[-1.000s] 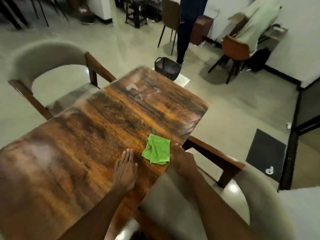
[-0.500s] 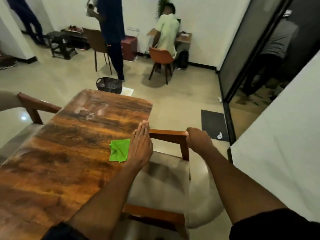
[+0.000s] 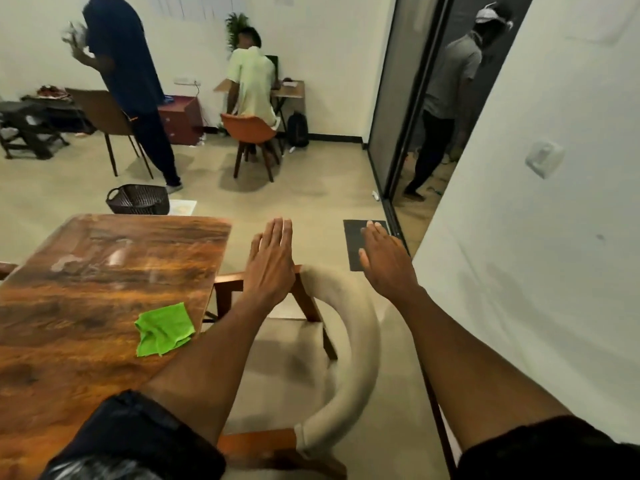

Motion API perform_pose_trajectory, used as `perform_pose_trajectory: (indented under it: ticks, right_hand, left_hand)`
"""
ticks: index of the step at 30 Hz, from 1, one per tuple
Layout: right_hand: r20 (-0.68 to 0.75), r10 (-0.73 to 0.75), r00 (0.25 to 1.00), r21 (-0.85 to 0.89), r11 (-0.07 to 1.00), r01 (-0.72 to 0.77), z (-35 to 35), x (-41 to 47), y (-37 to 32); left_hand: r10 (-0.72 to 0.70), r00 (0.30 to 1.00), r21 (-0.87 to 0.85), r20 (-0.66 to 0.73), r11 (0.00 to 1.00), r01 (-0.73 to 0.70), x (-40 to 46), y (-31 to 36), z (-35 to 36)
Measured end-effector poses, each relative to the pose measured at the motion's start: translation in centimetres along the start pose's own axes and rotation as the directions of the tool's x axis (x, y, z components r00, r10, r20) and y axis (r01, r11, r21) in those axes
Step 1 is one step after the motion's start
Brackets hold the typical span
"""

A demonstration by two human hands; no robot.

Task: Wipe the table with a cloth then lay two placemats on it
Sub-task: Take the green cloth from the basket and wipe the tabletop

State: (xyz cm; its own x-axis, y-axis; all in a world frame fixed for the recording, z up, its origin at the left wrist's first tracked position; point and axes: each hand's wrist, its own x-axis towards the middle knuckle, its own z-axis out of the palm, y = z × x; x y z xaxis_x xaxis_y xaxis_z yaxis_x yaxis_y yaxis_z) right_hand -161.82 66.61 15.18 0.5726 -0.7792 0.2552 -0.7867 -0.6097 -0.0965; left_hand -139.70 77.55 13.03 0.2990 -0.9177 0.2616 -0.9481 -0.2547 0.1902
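A crumpled green cloth (image 3: 162,329) lies near the right edge of the dark wooden table (image 3: 86,289). My left hand (image 3: 272,263) is raised off the table to the right of the cloth, fingers straight and together, holding nothing, above the armchair's wooden arm. My right hand (image 3: 386,259) hovers further right with its fingers straight, empty, over the chair's padded back. No placemat is in view.
A cushioned armchair (image 3: 349,341) stands against the table's right side, below my arms. A white wall (image 3: 536,237) is close on the right. A dark basket (image 3: 138,199) sits on the floor beyond the table. Three people are further back in the room.
My left hand lifted off the table and away from the cloth. My right hand let go of the chair's wooden arm and opened. The view swung right and up.
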Motion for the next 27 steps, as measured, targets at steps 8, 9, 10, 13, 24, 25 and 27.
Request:
perform_pose_trajectory:
  ticks: [8, 9, 10, 13, 24, 25, 27]
  right_hand:
    - [0.115, -0.001, 0.993, 0.044, 0.999, -0.004, 2.6, -3.8, 10.3]
    - [0.141, -0.009, 0.990, 0.047, 0.999, 0.003, 3.0, -4.2, 11.0]
    - [0.162, -0.020, 0.987, 0.048, 0.999, 0.013, 3.3, -4.6, 11.5]
    - [0.170, -0.062, 0.984, 0.055, 0.997, 0.053, 4.4, -5.1, 11.8]
    - [0.274, -0.147, 0.950, 0.072, 0.989, 0.132, 6.8, -4.4, 9.3]
    - [0.277, -0.144, 0.950, 0.066, 0.989, 0.131, 6.7, -4.3, 9.7]
    - [0.256, -0.123, 0.959, 0.053, 0.992, 0.112, 6.7, -4.0, 10.6]
  left_hand:
    - [-0.088, 0.993, 0.026, 0.073, 0.996, 0.086, -2.8, 8.6, 5.3]
    - [-0.100, 0.991, 0.026, 0.087, 0.995, 0.098, -3.5, 9.2, 5.8]
    - [-0.114, 0.988, 0.024, 0.100, 0.993, 0.112, -4.1, 9.7, 6.3]
    - [-0.159, 0.980, 0.038, 0.118, 0.987, 0.156, -5.8, 10.0, 6.8]
    - [-0.239, 0.964, 0.082, 0.115, 0.970, 0.230, -6.6, 7.8, 7.3]
    - [-0.239, 0.963, 0.075, 0.124, 0.970, 0.231, -6.3, 7.8, 7.4]
    - [-0.231, 0.966, 0.088, 0.117, 0.971, 0.222, -5.7, 8.0, 7.8]
